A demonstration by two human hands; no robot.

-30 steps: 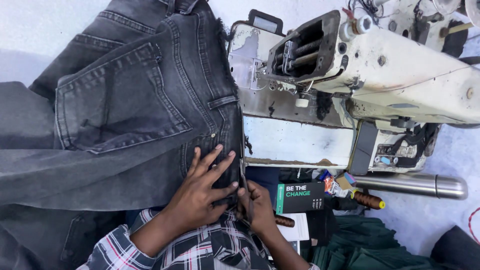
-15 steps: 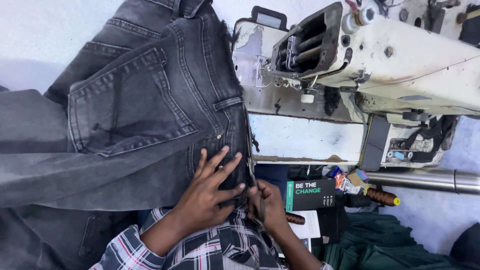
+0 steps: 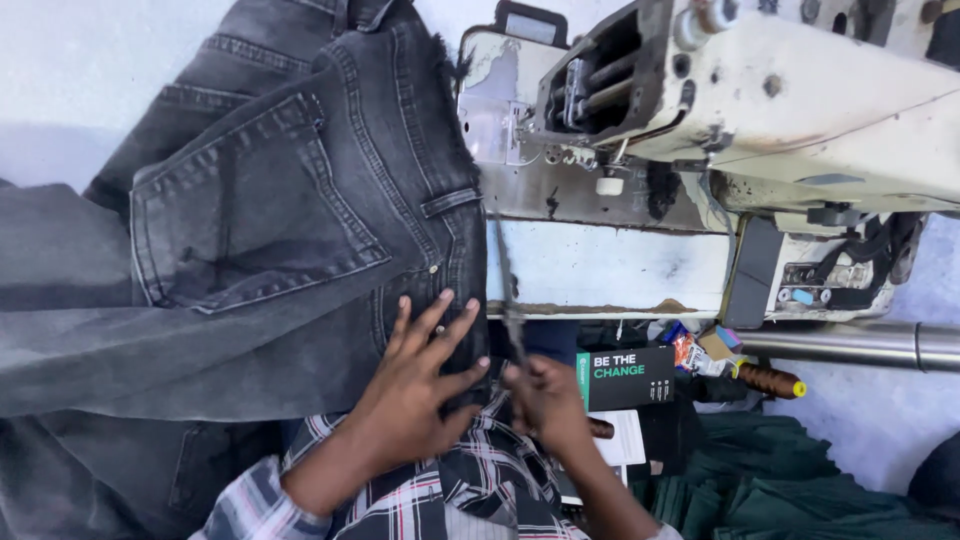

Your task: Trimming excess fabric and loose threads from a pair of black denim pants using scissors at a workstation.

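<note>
The left hand (image 3: 425, 385) is pressing flat, fingers spread, on the jeans (image 3: 300, 230) at 9 o'clock of the sewing machine (image 3: 760, 120). The right hand (image 3: 545, 400) is gripping scissors (image 3: 508, 300), blades pointing to 12. A slipping blade could be nicking the denim or the spread fingers.

Pale grey worktop (image 3: 70, 90) under everything. Dark grey jeans (image 3: 300, 200) spread over its left half, back pocket up, reaching the near edge. Worn white sewing machine (image 3: 720, 150) on the right half, base just beside the denim.
</note>
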